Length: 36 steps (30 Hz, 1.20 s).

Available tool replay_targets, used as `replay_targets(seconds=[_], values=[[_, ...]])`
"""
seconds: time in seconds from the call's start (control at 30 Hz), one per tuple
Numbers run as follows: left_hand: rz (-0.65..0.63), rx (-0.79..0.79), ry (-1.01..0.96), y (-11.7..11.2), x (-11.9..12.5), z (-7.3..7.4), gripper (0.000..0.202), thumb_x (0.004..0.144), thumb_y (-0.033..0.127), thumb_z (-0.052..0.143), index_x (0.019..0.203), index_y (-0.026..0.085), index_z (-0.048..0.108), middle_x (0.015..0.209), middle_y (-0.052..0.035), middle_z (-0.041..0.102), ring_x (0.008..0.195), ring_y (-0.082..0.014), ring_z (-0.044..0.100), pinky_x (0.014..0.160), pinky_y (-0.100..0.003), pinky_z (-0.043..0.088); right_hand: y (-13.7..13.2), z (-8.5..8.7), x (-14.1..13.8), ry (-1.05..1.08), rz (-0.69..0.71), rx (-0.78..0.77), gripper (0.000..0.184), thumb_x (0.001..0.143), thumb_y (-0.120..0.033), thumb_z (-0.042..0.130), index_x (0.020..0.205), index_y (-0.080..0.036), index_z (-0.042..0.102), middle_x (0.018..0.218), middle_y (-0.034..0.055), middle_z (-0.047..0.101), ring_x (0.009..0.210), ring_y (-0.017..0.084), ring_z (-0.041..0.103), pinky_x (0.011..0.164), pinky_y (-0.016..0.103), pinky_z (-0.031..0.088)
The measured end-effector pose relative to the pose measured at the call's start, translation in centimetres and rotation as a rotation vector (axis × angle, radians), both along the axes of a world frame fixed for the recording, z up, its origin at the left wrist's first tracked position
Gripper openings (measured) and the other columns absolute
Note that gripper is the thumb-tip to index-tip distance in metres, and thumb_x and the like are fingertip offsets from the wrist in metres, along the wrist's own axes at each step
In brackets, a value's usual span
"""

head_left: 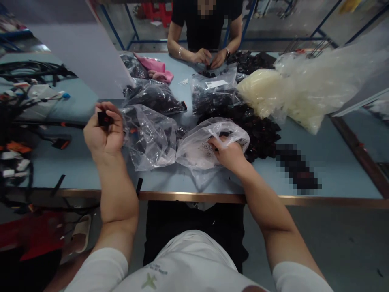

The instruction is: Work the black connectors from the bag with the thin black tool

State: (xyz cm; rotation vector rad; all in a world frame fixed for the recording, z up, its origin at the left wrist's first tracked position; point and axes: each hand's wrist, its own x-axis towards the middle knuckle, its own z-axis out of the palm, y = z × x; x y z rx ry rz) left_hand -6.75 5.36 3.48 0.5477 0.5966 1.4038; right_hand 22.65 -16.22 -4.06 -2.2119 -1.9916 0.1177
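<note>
My left hand (103, 132) is raised over the table's left half, its fingers closed round a small black plastic part with a red inset (105, 119). My right hand (227, 154) reaches into the mouth of a clear plastic bag (200, 142) holding tiny dark pieces; the fingers are curled inside it, and what they pinch is hidden. Between my hands lies another clear bag (150, 136) with black parts. A loose heap of black parts (258, 132) lies just beyond my right hand.
Across the blue table (334, 162) a person in black handles small parts (209, 56). More bags of black parts (212, 95), a pink cloth (153, 67), a bag of cream pieces (267, 91) and wire harnesses (27, 93) at the left surround the work area.
</note>
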Motion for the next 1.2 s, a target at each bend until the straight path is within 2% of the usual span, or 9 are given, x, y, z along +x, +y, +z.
replay_targets(seconds=[0.1, 0.2, 0.27, 0.37, 0.47, 0.6, 0.77, 0.9, 1.2], values=[[-0.071, 0.009, -0.112, -0.6, -1.1, 1.2, 0.030, 0.112, 0.025, 0.040, 0.085, 0.020, 0.053, 0.071, 0.0041, 0.067, 0.063, -0.0021, 0.060, 0.049, -0.007, 0.041, -0.1, 0.2, -0.1, 0.013, 0.030, 0.010, 0.041, 0.096, -0.010, 0.053, 0.129, -0.017, 0.076, 0.110, 0.0160, 0.081, 0.102, 0.030, 0.072, 0.076, 0.035, 0.048], [-0.204, 0.390, -0.181, -3.7, -0.7, 1.5, 0.031, 0.110, 0.046, 0.056, 0.090, 0.023, 0.060, 0.068, 0.0084, 0.061, 0.035, -0.0016, 0.031, 0.032, -0.014, 0.022, 0.0, -0.4, 0.1, 0.045, 0.040, 0.087, 0.036, 0.097, -0.012, 0.054, 0.125, -0.017, 0.076, 0.104, 0.0153, 0.081, 0.097, 0.028, 0.071, 0.076, 0.033, 0.048], [-0.416, 0.620, -0.128, -6.9, 1.0, 0.9, 0.035, 0.097, 0.053, 0.074, 0.083, 0.024, 0.061, 0.059, 0.0102, 0.053, 0.029, -0.0023, 0.025, 0.031, -0.017, 0.021, 0.1, -1.1, 0.3, 0.105, 0.052, 0.143, 0.032, 0.097, -0.013, 0.054, 0.118, -0.018, 0.077, 0.100, 0.0133, 0.081, 0.092, 0.026, 0.071, 0.076, 0.033, 0.049], [-0.845, 0.370, 0.258, -11.3, 5.0, -1.0, 0.022, 0.091, 0.038, 0.083, 0.095, 0.021, 0.069, 0.071, 0.0044, 0.063, 0.042, -0.0046, 0.045, 0.041, -0.017, 0.036, 0.3, -1.8, 0.6, 0.235, 0.053, 0.212, 0.026, 0.097, -0.015, 0.055, 0.109, -0.019, 0.079, 0.096, 0.0116, 0.080, 0.089, 0.025, 0.071, 0.080, 0.035, 0.052], [-1.023, 0.079, 0.408, -13.2, 8.3, -3.2, 0.032, 0.074, 0.013, 0.082, 0.101, 0.019, 0.068, 0.094, -0.0024, 0.073, 0.061, -0.0074, 0.058, 0.054, -0.020, 0.044, 0.2, -1.9, 0.9, 0.386, 0.008, 0.270, 0.023, 0.099, -0.024, 0.058, 0.106, -0.019, 0.080, 0.100, 0.0119, 0.081, 0.094, 0.026, 0.074, 0.087, 0.037, 0.055], [-1.060, 0.072, 0.444, -12.7, 9.5, -5.5, 0.037, 0.070, 0.009, 0.075, 0.106, 0.017, 0.072, 0.116, -0.0118, 0.077, 0.083, -0.0149, 0.069, 0.062, -0.025, 0.048, -0.3, -1.1, 0.7, 0.677, -0.020, 0.345, 0.019, 0.097, -0.030, 0.065, 0.101, -0.021, 0.081, 0.097, 0.0078, 0.082, 0.093, 0.024, 0.076, 0.089, 0.038, 0.058], [-1.039, 0.199, 0.449, -11.9, 9.4, -6.6, 0.041, 0.085, 0.033, 0.086, 0.122, 0.017, 0.074, 0.124, -0.0155, 0.077, 0.114, -0.0305, 0.078, 0.083, -0.037, 0.063, -0.8, 0.1, 0.0, 0.947, -0.088, 0.420, 0.016, 0.091, -0.039, 0.076, 0.094, -0.025, 0.084, 0.090, 0.0034, 0.082, 0.083, 0.021, 0.074, 0.083, 0.037, 0.060], [-0.950, 0.278, 0.499, -12.2, 9.6, -6.9, 0.048, 0.088, 0.037, 0.084, 0.129, 0.017, 0.070, 0.118, -0.0126, 0.079, 0.109, -0.0287, 0.080, 0.099, -0.047, 0.066, -1.1, 0.7, -0.2, 0.985, -0.064, 0.466, 0.016, 0.089, -0.041, 0.080, 0.088, -0.026, 0.084, 0.086, 0.0025, 0.081, 0.082, 0.021, 0.073, 0.082, 0.037, 0.060], [-0.861, 0.365, 0.609, -12.4, 9.9, -7.7, 0.034, 0.082, 0.031, 0.086, 0.103, 0.017, 0.064, 0.097, -0.0053, 0.082, 0.088, -0.0233, 0.083, 0.091, -0.043, 0.069, -1.2, 0.3, -0.6, 1.064, 0.044, 0.460, 0.018, 0.088, -0.045, 0.085, 0.090, -0.028, 0.087, 0.082, 0.0020, 0.080, 0.078, 0.019, 0.069, 0.076, 0.036, 0.056]])
